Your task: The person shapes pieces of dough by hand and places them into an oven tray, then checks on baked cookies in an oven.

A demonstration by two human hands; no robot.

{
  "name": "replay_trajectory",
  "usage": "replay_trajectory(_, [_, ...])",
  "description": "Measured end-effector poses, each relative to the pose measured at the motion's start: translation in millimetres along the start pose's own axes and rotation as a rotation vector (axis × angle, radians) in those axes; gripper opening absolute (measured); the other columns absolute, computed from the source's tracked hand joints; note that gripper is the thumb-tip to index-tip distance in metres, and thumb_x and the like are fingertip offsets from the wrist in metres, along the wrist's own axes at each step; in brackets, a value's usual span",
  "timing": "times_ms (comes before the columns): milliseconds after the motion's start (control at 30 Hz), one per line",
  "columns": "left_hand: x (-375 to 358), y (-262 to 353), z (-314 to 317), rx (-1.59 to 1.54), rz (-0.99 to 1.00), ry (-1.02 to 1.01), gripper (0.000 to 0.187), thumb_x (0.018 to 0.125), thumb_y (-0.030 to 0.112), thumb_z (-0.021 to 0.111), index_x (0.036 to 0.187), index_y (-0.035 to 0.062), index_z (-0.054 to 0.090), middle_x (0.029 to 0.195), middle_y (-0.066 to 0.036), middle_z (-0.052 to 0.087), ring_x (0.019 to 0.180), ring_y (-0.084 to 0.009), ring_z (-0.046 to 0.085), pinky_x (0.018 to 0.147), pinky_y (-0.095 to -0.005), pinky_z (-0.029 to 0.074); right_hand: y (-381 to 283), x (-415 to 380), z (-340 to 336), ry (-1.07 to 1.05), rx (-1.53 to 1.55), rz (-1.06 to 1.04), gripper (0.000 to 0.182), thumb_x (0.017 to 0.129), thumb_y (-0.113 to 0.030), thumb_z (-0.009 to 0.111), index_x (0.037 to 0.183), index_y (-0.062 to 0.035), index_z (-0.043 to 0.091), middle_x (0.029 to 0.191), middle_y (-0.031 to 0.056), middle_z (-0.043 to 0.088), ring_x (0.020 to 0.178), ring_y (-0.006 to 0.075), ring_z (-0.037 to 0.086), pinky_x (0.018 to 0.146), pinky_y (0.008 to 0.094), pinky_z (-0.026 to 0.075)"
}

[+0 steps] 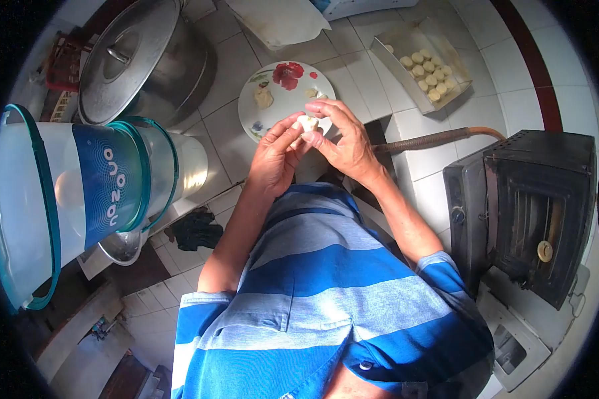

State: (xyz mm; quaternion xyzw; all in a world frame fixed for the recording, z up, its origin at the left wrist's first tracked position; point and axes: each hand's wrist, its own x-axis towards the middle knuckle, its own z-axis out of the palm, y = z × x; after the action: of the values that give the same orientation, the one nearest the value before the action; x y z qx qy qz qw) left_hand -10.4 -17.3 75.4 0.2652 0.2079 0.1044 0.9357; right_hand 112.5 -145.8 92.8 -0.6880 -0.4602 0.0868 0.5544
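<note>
Finding a lane from the right hand (pixel 349 143) across white tile (pixel 354 72), passing between the floral plate (pixel 286 101) and the walled tray (pixel 400 78), with the tray open at the top. Facing a lidded pot (pixel 173 83) and a blue-banded bucket (pixel 116 183) on the left, a brown hose (pixel 432 138) and a black oven (pixel 469 213) on the right, and a white sheet (pixel 279 21) beyond the plate.

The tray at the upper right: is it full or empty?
Partly filled: the tray holds a cluster of pale rounds, with bare space around them.
</note>
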Motion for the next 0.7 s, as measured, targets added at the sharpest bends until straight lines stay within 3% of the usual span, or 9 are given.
replay_trajectory(100, [0, 0, -3, -0.003, 0.009, 0.037, 0.034, 0.104, 0.012, 0.062, 0.134, -0.0030, 0.057, 0.123, -0.011, 0.066, 0.113, -0.0203, 0.067, 0.099, -0.0328, 0.059, -4, 5, -10, 0.009, -0.168, -0.106, 0.034, 0.086, -0.019, 0.080, 0.118, -0.0099, 0.071, 0.123, 0.0134, 0.065, 0.115, 0.0332, 0.064, 0.098, 0.0413, 0.052])
replay_trajectory(300, [0, -2, -1, 0.056, 0.025, 0.077, 0.032, 0.102, 0.010, 0.065, 0.130, -0.0032, 0.060, 0.121, -0.011, 0.066, 0.112, -0.0193, 0.067, 0.101, -0.0326, 0.058, 3, 8, -12, -0.021, -0.194, -0.085, 0.018, 0.087, -0.020, 0.080, 0.100, -0.0087, 0.076, 0.117, 0.0130, 0.069, 0.113, 0.0322, 0.065, 0.096, 0.0409, 0.052])
replay_trajectory(533, [2, -3, 6, 0.127, 0.087, 0.079, 0.029, 0.100, 0.009, 0.067, 0.126, -0.0028, 0.063, 0.119, -0.011, 0.068, 0.111, -0.0197, 0.067, 0.102, -0.0350, 0.056, 6, 9, -10, -0.023, -0.085, 0.020, 0.015, 0.088, -0.020, 0.080, 0.095, -0.0071, 0.076, 0.112, 0.0123, 0.071, 0.109, 0.0294, 0.067, 0.094, 0.0390, 0.052])
replay_trajectory(633, [2, -2, 8, 0.061, 0.061, 0.030, 0.026, 0.101, 0.007, 0.066, 0.124, -0.0029, 0.064, 0.119, -0.011, 0.068, 0.110, -0.0196, 0.067, 0.100, -0.0346, 0.057, 8, 7, -7, -0.006, -0.042, 0.087, 0.021, 0.089, -0.020, 0.079, 0.103, -0.0053, 0.074, 0.110, 0.0120, 0.071, 0.107, 0.0279, 0.067, 0.093, 0.0386, 0.052])
replay_trajectory(700, [5, -1, 6, 0.074, 0.044, 0.051, 0.028, 0.101, 0.006, 0.065, 0.127, -0.0030, 0.061, 0.119, -0.012, 0.068, 0.110, -0.0198, 0.068, 0.098, -0.0348, 0.058, 16, 3, 0, 0.004, 0.727, 0.619, 0.027, 0.091, -0.015, 0.077, 0.114, -0.0043, 0.068, 0.123, 0.0110, 0.067, 0.113, 0.0250, 0.066, 0.097, 0.0382, 0.052])
